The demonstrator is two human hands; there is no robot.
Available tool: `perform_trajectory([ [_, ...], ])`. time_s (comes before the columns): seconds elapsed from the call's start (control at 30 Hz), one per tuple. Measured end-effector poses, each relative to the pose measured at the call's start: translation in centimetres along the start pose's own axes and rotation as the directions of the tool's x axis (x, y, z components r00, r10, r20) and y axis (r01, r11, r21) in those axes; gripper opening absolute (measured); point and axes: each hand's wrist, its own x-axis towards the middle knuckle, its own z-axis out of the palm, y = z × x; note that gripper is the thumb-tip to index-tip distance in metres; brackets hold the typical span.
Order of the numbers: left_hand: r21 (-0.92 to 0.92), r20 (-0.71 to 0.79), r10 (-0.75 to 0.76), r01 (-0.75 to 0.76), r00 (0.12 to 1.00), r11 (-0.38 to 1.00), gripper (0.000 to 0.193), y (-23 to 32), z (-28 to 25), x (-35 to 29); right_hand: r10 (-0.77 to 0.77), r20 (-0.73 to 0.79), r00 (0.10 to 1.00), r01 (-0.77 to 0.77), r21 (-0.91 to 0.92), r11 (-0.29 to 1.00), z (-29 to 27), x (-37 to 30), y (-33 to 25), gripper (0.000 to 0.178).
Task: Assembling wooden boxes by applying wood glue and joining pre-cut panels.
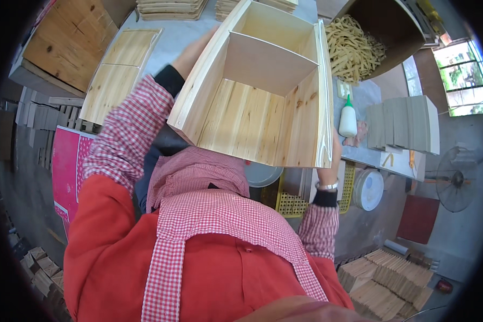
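A pale wooden box (242,126) is held up and tilted in front of me, its open side facing up toward me. A thin divider (271,67) splits its inside into a larger near compartment and a smaller far one. My left hand (195,53) grips the box by its left side, and the fingers are hidden behind the wall. On the right side, my right hand (331,163) holds the near right corner, with its fingers mostly out of sight. Whitish lines run along the box's right edge. To the right of the box stands a white squeeze bottle (348,121) with a green tip.
Thin pale strips (353,48) fill a carton at the back right. Grey panels (402,124) stand on the table's right. A flat wooden panel (115,75) lies at left, beside a larger wooden box (70,43). A fan (456,180) and white bucket (369,190) are at right.
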Motion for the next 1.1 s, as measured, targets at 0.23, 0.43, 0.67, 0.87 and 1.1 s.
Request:
perform_trajectory([
  [0.23, 0.149, 0.033, -0.058, 0.052, 0.998, 0.987, 0.036, -11.5, -13.7, 10.8, 0.071, 0.12, 0.99, -0.11, 0.354, 0.929, 5.2, 3.1, 10.6, 0.047],
  [0.43, 0.114, 0.271, 0.178, -0.216, 0.946, 0.97, 0.031, -8.3, -8.1, 6.2, 0.139, -0.02, 0.99, -0.13, 0.241, 0.962, 5.1, 3.1, 9.9, 0.044],
  [0.67, 0.236, -0.031, 0.217, -0.204, 0.976, 0.95, 0.035, -5.3, -2.8, 1.5, 0.081, -0.12, 0.989, -0.065, 0.134, 0.989, 4.6, 3.2, 9.7, 0.04],
  [0.87, 0.773, -0.59, 0.794, -0.181, 0.148, 0.608, 0.018, -6.7, -14.0, -16.4, 0.012, -0.358, 0.934, -0.019, -0.017, 1.0, -0.6, -3.9, 10.0, 0.037],
  [1.1, -0.615, -0.703, -0.112, -0.523, 0.702, 0.59, 0.036, -3.3, -22.8, -19.4, 0.16, -0.43, 0.889, -0.178, -0.002, 0.984, -3.8, -4.0, 2.2, 0.038],
])
